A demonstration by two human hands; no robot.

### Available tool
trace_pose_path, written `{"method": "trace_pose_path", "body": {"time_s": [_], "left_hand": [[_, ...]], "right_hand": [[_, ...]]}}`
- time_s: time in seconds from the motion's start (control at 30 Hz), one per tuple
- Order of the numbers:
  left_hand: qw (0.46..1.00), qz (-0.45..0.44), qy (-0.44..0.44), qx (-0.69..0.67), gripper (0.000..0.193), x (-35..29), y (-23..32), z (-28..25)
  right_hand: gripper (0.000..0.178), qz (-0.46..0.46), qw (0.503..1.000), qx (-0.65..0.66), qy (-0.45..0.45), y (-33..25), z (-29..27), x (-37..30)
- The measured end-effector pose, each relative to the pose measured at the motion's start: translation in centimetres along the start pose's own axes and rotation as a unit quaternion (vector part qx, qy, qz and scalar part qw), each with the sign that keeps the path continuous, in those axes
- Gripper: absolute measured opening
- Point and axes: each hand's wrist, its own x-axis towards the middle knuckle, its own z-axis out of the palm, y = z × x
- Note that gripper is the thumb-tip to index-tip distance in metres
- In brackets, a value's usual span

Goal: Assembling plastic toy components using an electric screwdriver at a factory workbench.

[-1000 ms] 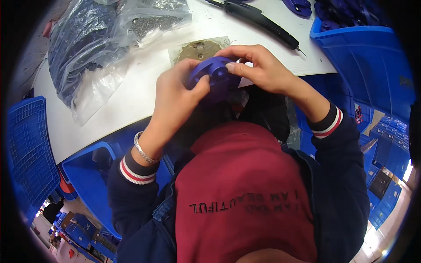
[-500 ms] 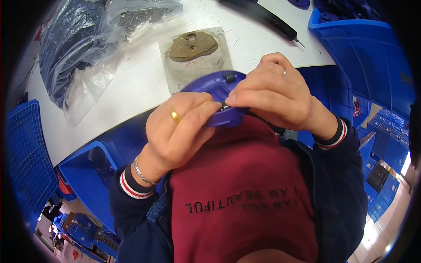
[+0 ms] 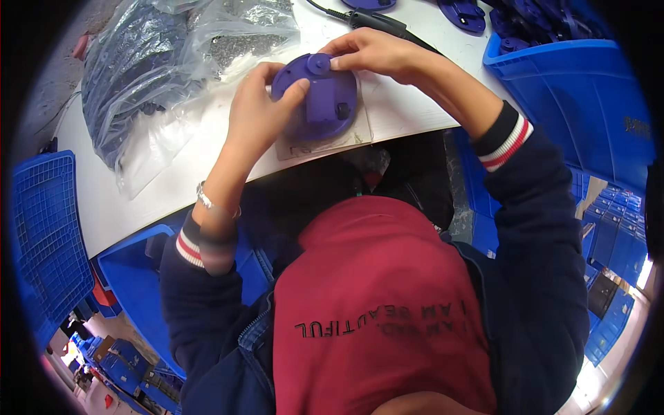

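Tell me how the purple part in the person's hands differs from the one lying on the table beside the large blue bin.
The held part is grasped by the left hand and right hand; the loose part lies untouched. The held part is near the front edge of the table, while the loose part is farther back. Both are purple with rounded edges.

A glossy purple, rounded plastic housing (image 3: 320, 104), its raised disc (image 3: 319, 64) and black round piece (image 3: 342, 110) upward, over a pale flat plate (image 3: 362, 130)
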Motion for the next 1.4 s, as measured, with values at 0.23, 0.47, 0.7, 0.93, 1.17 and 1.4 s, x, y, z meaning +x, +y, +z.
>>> {"method": "trace_pose_path", "body": {"time_s": [0.23,0.47,0.7,0.93,1.17,1.4], "left_hand": [[0.990,0.076,0.076,0.088,0.036,0.1,-2.0,1.2],[0.986,0.079,0.069,0.132,0.035,-0.3,-1.8,1.5],[0.982,0.092,0.082,0.145,0.035,-0.6,-2.2,1.7],[0.966,0.151,0.159,0.135,0.031,-1.4,-1.4,1.3],[0.940,0.142,0.241,0.197,0.022,-6.2,-4.6,-6.7],[0.885,0.040,0.329,0.327,0.019,-2.4,-11.4,-13.6]], "right_hand": [[0.038,0.118,0.989,-0.087,0.016,-1.5,0.4,1.5],[0.041,0.097,0.985,-0.142,0.032,-0.4,1.5,1.2],[0.052,-0.031,0.947,-0.216,0.237,1.1,3.3,0.1],[0.047,-0.117,0.946,-0.194,0.233,2.7,2.5,-0.8],[0.043,-0.202,0.771,-0.431,0.423,2.7,-0.7,-8.0],[0.059,-0.052,0.804,-0.453,0.381,4.0,-1.1,-7.3]]}}
